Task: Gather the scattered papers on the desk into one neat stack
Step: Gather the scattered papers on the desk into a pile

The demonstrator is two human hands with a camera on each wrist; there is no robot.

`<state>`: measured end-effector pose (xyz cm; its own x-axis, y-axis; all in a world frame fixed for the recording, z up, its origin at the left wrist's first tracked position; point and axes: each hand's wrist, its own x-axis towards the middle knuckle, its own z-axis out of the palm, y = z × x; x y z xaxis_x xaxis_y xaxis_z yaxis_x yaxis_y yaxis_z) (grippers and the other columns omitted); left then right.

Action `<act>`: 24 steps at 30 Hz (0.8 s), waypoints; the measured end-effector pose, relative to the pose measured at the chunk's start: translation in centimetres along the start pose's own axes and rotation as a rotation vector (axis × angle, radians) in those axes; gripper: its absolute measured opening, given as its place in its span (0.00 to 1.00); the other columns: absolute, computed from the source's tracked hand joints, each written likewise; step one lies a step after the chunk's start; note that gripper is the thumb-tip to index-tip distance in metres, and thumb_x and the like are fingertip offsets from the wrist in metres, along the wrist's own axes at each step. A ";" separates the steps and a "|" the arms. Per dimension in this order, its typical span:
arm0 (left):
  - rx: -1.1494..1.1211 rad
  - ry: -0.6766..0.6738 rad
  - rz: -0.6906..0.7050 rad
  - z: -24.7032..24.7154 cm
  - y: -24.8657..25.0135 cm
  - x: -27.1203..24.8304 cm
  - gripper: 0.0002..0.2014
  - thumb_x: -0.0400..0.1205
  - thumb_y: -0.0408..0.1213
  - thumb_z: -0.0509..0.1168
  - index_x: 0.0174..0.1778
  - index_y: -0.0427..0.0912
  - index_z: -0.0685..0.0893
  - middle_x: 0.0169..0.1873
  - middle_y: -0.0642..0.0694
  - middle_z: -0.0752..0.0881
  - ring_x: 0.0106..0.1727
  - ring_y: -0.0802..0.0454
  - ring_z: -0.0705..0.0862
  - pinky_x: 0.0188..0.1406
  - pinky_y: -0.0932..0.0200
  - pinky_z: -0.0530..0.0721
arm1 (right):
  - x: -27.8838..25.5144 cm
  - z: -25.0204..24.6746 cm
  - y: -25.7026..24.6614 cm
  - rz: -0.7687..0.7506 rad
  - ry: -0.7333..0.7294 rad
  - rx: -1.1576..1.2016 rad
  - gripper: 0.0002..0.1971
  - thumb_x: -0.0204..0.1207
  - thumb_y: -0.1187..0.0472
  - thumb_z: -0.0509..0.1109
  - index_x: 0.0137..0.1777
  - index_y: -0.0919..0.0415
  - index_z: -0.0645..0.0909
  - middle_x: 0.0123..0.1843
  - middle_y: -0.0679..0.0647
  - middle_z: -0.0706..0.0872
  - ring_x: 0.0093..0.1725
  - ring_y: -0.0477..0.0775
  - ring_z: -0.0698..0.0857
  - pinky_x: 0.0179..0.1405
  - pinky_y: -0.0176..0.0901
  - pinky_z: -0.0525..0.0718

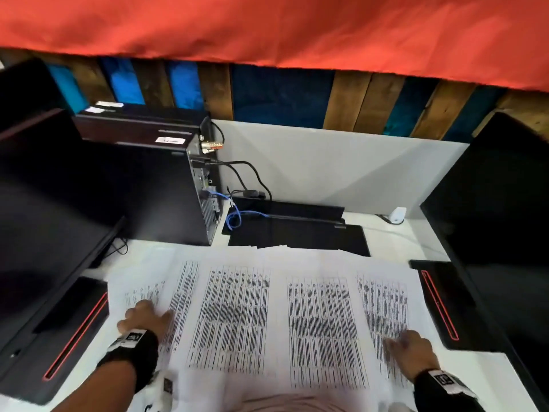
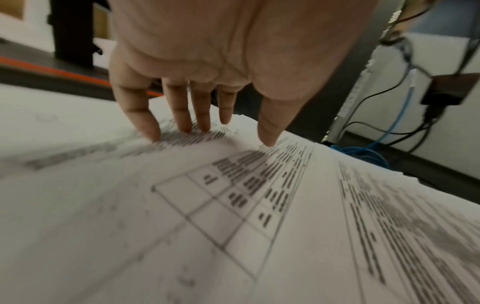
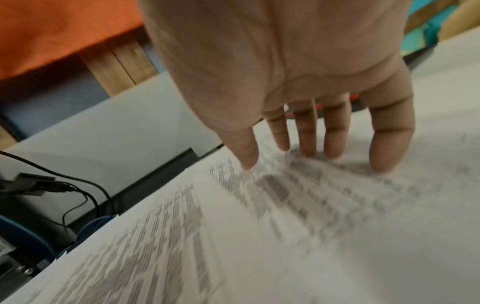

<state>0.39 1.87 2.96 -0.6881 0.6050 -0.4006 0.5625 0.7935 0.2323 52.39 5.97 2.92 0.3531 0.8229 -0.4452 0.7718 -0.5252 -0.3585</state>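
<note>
Head view: papers (image 1: 261,310) overlap across the desk's (image 1: 416,242) near edge, both grips flat and unclenched. Left hand (image 1: 145,318) and right hand (image 1: 408,349) press the outer sheets; a computer tower (image 1: 154,185) stands behind.

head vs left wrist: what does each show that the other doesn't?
Head only: the right hand flat on the rightmost printed white paper sheets, the whole fanned spread, the black monitor at right, the red cloth above.

Left wrist only: the left hand's fingertips pressing the paper, straight and spread, and a ruled table grid on the sheet.

Both: the left hand on the left sheets, the black computer tower, the blue cable.
</note>
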 end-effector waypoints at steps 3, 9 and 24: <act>-0.174 -0.052 0.014 1.6 0.7 -0.4 0.32 0.71 0.50 0.71 0.69 0.40 0.75 0.65 0.31 0.77 0.63 0.31 0.80 0.67 0.43 0.79 | -0.3 2.1 -1.5 0.005 -0.001 -0.011 0.17 0.73 0.44 0.67 0.46 0.60 0.78 0.55 0.68 0.83 0.49 0.64 0.83 0.55 0.52 0.81; -0.293 -0.246 0.294 4.8 4.1 -2.5 0.21 0.75 0.36 0.70 0.64 0.34 0.77 0.57 0.37 0.85 0.51 0.45 0.84 0.52 0.57 0.79 | -1.4 6.9 -5.9 -0.277 -0.167 0.043 0.19 0.74 0.60 0.71 0.63 0.67 0.77 0.51 0.60 0.81 0.51 0.57 0.82 0.50 0.42 0.77; -0.356 -0.384 0.339 7.8 8.8 -6.3 0.47 0.76 0.38 0.72 0.84 0.39 0.49 0.83 0.39 0.57 0.83 0.41 0.60 0.81 0.50 0.62 | -3.9 7.7 -9.9 -0.351 -0.518 0.227 0.25 0.79 0.65 0.64 0.76 0.54 0.72 0.53 0.60 0.83 0.43 0.57 0.82 0.43 0.45 0.81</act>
<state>13.29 4.50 0.61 -0.2470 0.8129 -0.5274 0.4884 0.5745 0.6568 39.27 6.30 1.88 -0.2420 0.7726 -0.5870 0.6445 -0.3243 -0.6925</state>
